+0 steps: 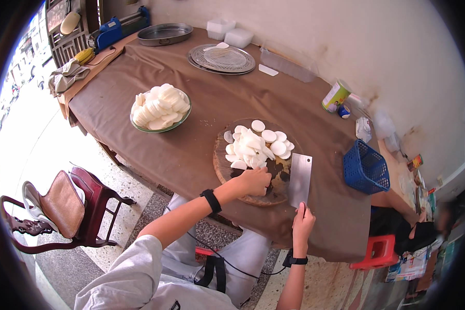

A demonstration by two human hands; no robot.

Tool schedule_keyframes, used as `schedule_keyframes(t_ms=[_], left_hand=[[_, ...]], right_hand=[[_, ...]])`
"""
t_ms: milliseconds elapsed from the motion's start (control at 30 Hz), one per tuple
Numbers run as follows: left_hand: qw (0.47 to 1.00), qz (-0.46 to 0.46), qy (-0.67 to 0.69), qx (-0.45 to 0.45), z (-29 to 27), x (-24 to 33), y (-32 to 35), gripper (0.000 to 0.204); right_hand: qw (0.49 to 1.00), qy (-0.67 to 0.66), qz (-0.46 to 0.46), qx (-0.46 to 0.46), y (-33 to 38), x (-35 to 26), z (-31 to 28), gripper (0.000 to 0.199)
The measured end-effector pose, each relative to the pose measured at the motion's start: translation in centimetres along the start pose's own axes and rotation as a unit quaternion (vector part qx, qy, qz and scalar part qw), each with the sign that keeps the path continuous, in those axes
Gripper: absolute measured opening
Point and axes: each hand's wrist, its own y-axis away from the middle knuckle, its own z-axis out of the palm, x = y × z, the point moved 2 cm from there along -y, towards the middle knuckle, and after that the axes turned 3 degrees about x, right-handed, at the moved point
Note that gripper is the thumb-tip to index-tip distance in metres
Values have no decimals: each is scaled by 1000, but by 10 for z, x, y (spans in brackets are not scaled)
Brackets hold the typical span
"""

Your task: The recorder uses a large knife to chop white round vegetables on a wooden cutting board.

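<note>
My right hand (304,224) grips the handle of a cleaver (300,179). Its broad rectangular blade points away from me, beside the right edge of a round wooden chopping board (222,164). Over the near part of the board, my left hand (255,181) is closed with fingers curled down, and whatever they hold is hidden. Just beyond it lies a heap of thin white slices (249,146), with a few round ones (278,148) spread to the right. Farther left, a glass bowl (163,128) is piled high with similar white slices (159,105).
A brown cloth (191,155) covers the table. Along the back are a metal pan (165,34), perforated round trays (222,58) and plastic containers (237,37). A blue basket (367,168) and green can (336,95) stand right; a wooden chair (62,206) is left.
</note>
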Motion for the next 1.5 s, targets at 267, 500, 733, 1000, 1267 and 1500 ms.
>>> schedule_keyframes(t_ms=[267, 500, 733, 1000, 1267, 1500], left_hand=[[980, 65, -151, 116, 13, 23, 20, 31], [981, 67, -130, 127, 10, 10, 24, 24], [990, 36, 39, 133, -18, -1, 42, 14], [984, 9, 67, 165, -22, -19, 65, 14], [964, 46, 145, 220, -23, -38, 70, 12], [882, -134, 222, 393, -90, -96, 46, 18]], right_hand=[[1000, -1, -2, 28, 2, 8, 0, 39], [1000, -8, -16, 23, 2, 4, 6, 41], [996, -45, -54, 58, 4, 3, 7, 52], [995, -33, -60, 73, 4, 8, 6, 51], [999, -20, 38, 7, 6, -20, 3, 41], [991, 6, -93, 94, 8, 13, 8, 47]])
